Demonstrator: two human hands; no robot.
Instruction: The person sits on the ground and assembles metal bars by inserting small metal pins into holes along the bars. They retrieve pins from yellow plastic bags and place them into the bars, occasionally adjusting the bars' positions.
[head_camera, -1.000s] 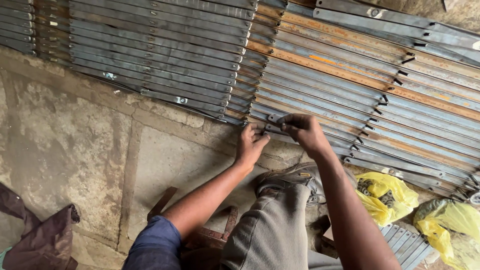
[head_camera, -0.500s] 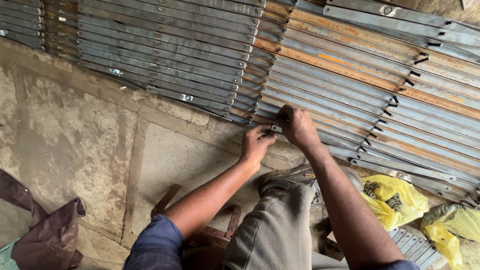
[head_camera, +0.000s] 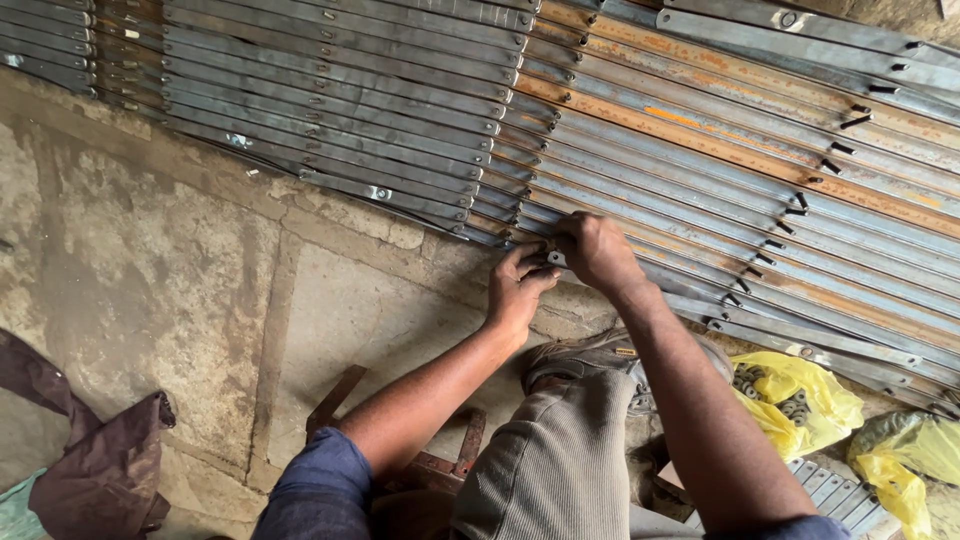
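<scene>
Dark brown cloth sits crumpled on the concrete floor at far left. Left hand has its fingers curled onto the near edge of the steel strips, right by the right hand, which pinches a small metal piece. Yellow bag of washers lies on the right.

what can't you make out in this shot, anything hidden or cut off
- Head view: the small part pinched at the metal strips is covered by the right hand and left hand.
- Head view: the yellow bag holds dark rings, too small to identify.
- Head view: the brown cloth and ribbed metal piece run off the bottom edge.
</scene>
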